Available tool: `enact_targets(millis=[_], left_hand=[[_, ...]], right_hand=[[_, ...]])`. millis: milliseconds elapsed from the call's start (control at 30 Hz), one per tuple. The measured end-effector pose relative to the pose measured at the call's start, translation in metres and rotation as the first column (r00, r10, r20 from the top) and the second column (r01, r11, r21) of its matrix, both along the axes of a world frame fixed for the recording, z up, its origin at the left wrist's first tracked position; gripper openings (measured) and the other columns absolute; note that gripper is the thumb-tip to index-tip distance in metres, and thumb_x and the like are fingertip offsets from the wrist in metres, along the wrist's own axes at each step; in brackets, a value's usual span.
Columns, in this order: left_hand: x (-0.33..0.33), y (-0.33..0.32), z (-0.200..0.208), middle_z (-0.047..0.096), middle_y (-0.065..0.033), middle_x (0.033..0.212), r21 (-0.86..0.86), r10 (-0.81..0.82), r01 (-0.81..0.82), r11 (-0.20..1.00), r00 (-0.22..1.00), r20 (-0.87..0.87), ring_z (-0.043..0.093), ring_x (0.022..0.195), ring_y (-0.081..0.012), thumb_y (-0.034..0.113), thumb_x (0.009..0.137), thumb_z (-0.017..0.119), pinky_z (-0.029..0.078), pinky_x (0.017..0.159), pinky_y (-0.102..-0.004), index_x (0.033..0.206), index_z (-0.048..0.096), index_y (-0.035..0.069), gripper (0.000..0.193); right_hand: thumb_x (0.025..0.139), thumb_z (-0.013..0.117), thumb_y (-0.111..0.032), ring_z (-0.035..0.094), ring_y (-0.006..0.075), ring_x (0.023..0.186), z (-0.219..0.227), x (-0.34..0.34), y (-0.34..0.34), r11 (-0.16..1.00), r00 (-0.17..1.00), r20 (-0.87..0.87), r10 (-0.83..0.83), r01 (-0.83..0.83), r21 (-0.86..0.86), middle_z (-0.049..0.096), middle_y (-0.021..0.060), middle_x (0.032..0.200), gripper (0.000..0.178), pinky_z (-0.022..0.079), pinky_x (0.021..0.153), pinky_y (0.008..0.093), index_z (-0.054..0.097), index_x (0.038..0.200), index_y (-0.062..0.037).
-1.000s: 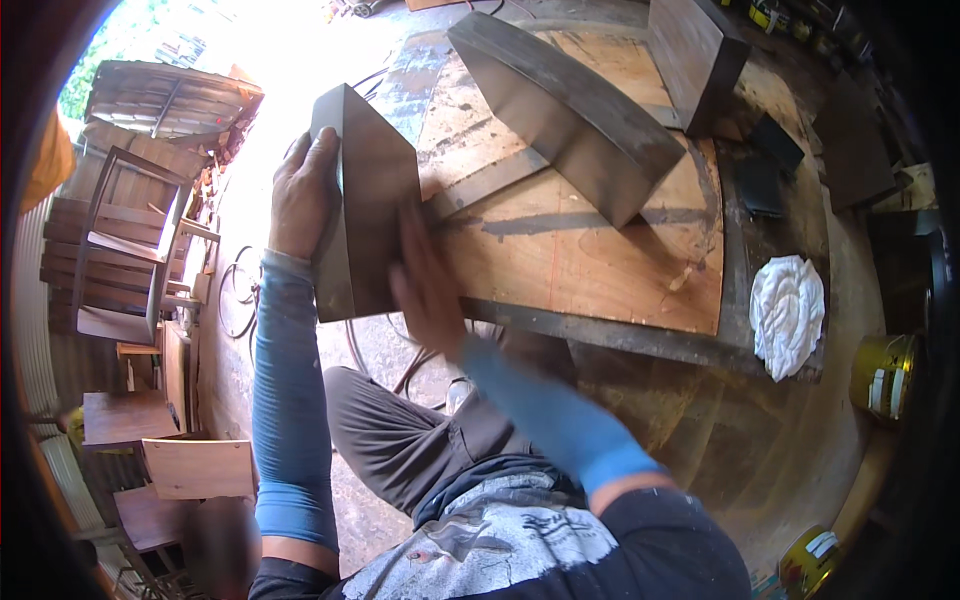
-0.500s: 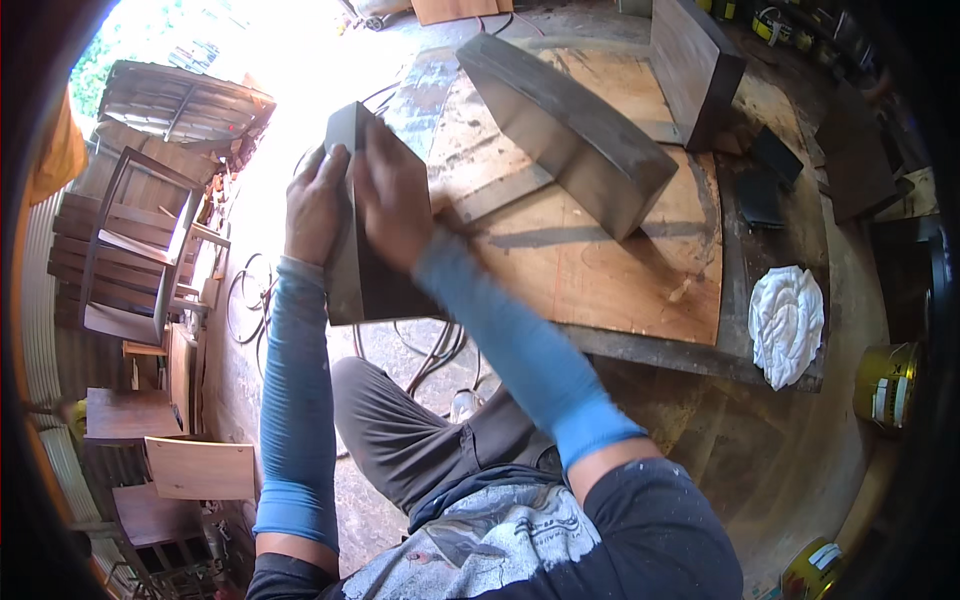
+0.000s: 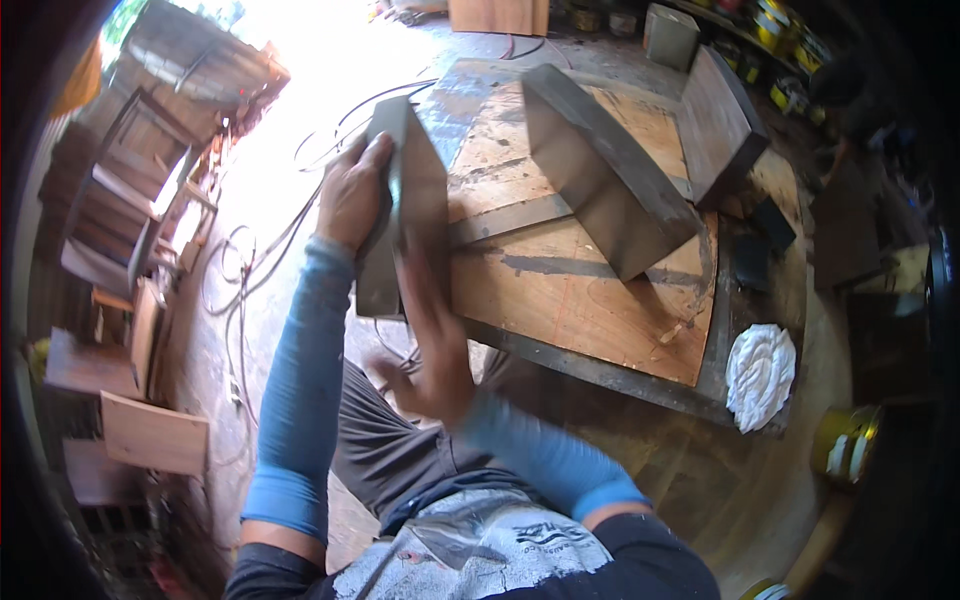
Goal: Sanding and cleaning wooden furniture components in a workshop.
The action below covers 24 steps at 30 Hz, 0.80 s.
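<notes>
A thick dark wooden panel (image 3: 425,190) with angled ends stands on edge, tilted, at the near left corner of the worktable. My left hand (image 3: 352,195) is closed round its left edge, the thumb lying along the narrow side. Near the panel's lower end is my right hand (image 3: 437,350), blurred by motion, its fingers stretched along the wood and the thumb apart. Whether anything lies under those fingers is hidden. A similar dark panel (image 3: 590,185) rests across the plywood sheet (image 3: 560,310) on the table.
Farther right, another dark panel (image 3: 722,125) stands upright beside small dark pads (image 3: 755,250). A crumpled white cloth (image 3: 761,378) lies at the table's right corner. Yellow cans (image 3: 848,445) are beyond it. Cables (image 3: 240,290) run over the floor at left, near wooden chair frames (image 3: 130,200).
My right hand has slid down from the panel's upper part toward its lower end, nearer my body. My left hand keeps its hold. The whole view has shifted somewhat.
</notes>
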<state>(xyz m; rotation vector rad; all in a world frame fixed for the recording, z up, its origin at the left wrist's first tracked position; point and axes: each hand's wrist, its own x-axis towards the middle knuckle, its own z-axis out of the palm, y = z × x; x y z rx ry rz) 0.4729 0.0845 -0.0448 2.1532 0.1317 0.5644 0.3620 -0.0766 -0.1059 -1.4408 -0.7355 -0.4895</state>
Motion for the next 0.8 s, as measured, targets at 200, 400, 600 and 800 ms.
enact_targets(millis=[200,400,600,800], left_hand=[[-0.066,-0.014,-0.037,0.057,-0.0215,0.140,-0.816,-0.011,0.309,0.488,0.937,0.348,0.053,0.130,-0.0279,0.052,0.099,0.056,0.040,0.109,-0.0412,0.148,0.041,-0.006,0.077],[-0.123,-0.070,-0.094,0.058,-0.0211,0.135,-0.307,0.079,0.015,0.951,0.954,0.291,0.056,0.127,-0.0300,0.024,0.079,0.085,0.044,0.106,-0.0417,0.154,0.030,-0.002,0.096],[-0.093,-0.064,-0.117,0.067,-0.0190,0.118,-0.277,0.113,0.002,0.961,0.912,0.395,0.069,0.109,-0.0261,0.008,0.076,0.079,0.054,0.090,-0.0349,0.143,0.047,-0.002,0.075],[-0.099,-0.066,-0.103,0.066,-0.0206,0.121,-0.244,0.189,-0.127,0.961,0.949,0.251,0.068,0.111,-0.0266,0.009,0.081,0.074,0.052,0.095,-0.0350,0.146,0.044,-0.002,0.072]], right_hand=[[0.088,0.062,-0.003,0.050,0.0436,0.135,-0.009,0.041,-0.080,0.973,0.964,0.224,0.142,-0.095,-0.210,0.054,0.0284,0.141,0.047,0.044,0.110,0.0492,0.058,0.135,0.0002],[0.083,0.059,0.001,0.049,0.0374,0.138,0.083,0.094,-0.054,0.701,0.605,0.598,0.525,0.092,-0.708,0.054,0.0195,0.145,0.052,0.040,0.115,0.0493,0.058,0.135,-0.0025],[0.087,0.066,-0.016,0.062,0.0324,0.123,0.067,0.144,-0.030,0.666,0.460,0.596,0.658,0.013,-0.746,0.062,0.0189,0.135,0.047,0.050,0.107,0.0435,0.060,0.132,-0.0046],[0.082,0.064,-0.007,0.067,0.0299,0.117,0.060,0.131,-0.019,0.799,0.603,0.645,0.470,0.020,-0.601,0.068,0.0135,0.126,0.037,0.056,0.097,0.0418,0.070,0.119,-0.0075]])
